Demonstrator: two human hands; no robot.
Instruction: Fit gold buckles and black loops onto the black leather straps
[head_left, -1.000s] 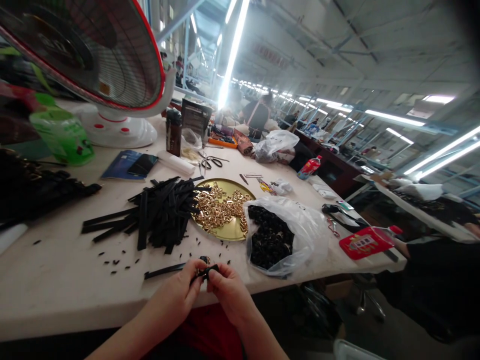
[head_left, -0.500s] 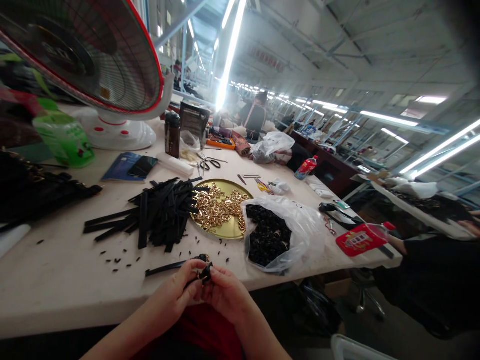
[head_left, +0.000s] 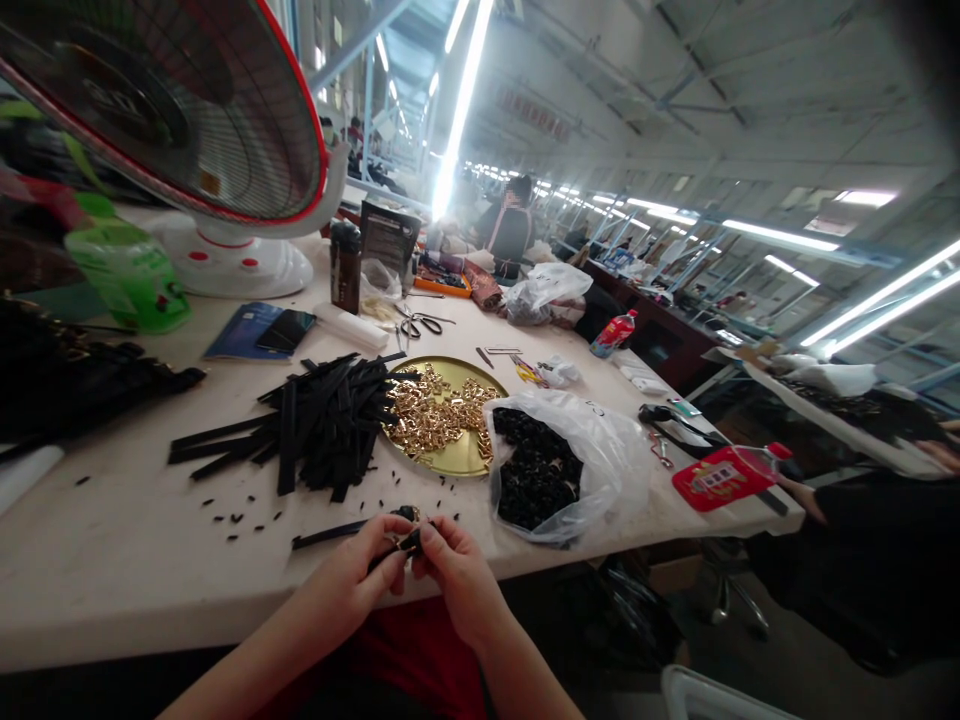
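Just over the table's front edge, my left hand (head_left: 371, 565) and my right hand (head_left: 459, 578) meet, fingertips pinched. Between them is a short black strap (head_left: 409, 543), mostly hidden by the fingers; a small glint of gold shows on it. Right behind my left hand lies another black strap (head_left: 330, 535) with a gold fitting at its end. Farther back are a heap of black strips (head_left: 322, 425), a round gold tray (head_left: 465, 462) full of small gold metal fittings (head_left: 427, 415), and a clear plastic bag (head_left: 611, 460) of small black pieces (head_left: 536, 470).
Tiny black bits (head_left: 236, 518) are scattered at left. A fan (head_left: 225, 265) and green pouch (head_left: 127, 270) stand at back left. Scissors (head_left: 420, 325), yellow-handled pliers (head_left: 529, 372) and a red bottle (head_left: 615, 332) lie behind. A red-labelled container (head_left: 727, 478) and a person's arm (head_left: 806, 497) are at right.
My right hand has turned slightly, its fingers rising and shifting at the strap. The strap between the hands sits flatter and is more covered. My left hand has barely moved.
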